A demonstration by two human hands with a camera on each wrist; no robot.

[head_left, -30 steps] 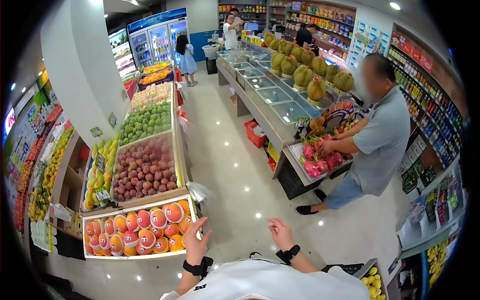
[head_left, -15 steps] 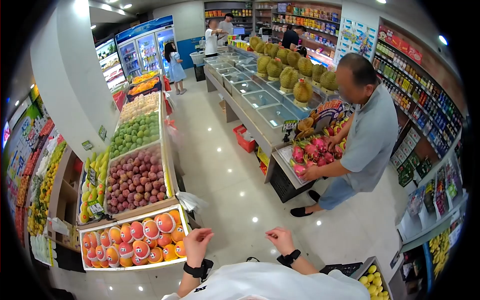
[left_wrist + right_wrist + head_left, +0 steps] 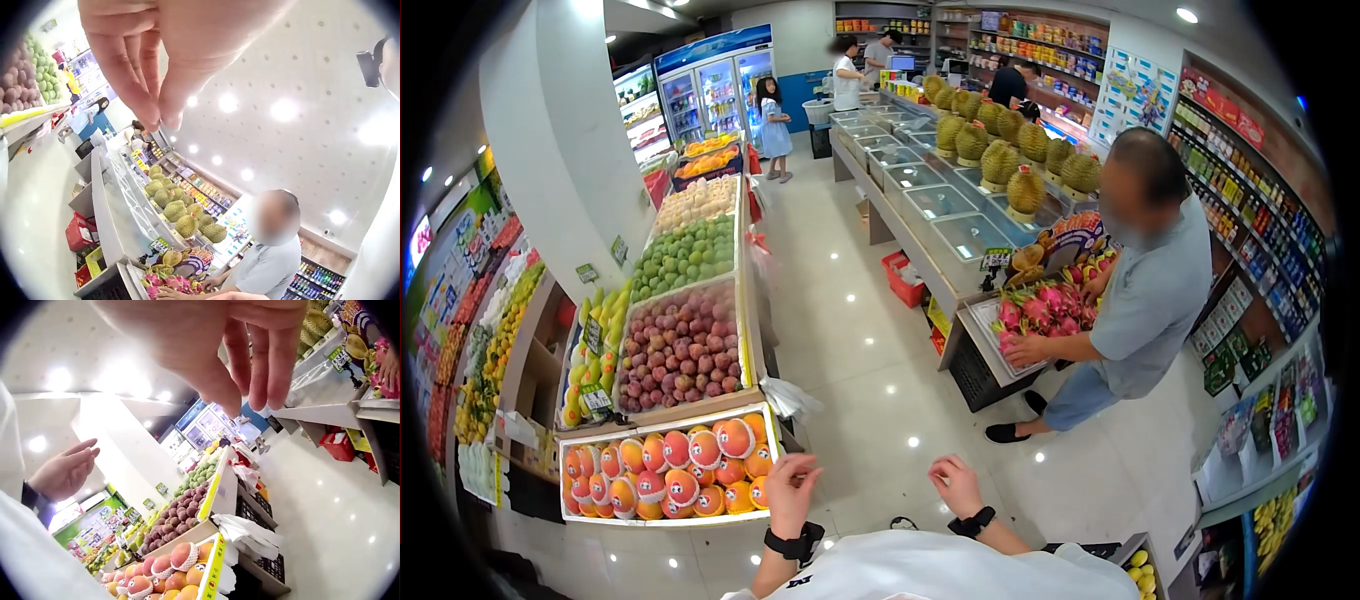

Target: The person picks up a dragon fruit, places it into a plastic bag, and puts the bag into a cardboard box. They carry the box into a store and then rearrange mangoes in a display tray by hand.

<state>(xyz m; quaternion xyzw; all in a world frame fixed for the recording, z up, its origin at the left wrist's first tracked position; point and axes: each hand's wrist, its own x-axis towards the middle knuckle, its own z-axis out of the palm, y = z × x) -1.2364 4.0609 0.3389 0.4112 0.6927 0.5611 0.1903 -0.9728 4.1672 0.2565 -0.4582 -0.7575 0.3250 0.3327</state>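
I see both hands released: left hand [image 3: 792,492] with thumb and fingertips nearly together, right hand [image 3: 958,486] with fingers loosely bent, both cropped by the wrist views' top edges. Netted fruit [image 3: 682,487] sits in the white-rimmed box [image 3: 668,523], left of the left hand in head view; right wrist view cuts the box off, and I can't tell the hand-to-box gap.
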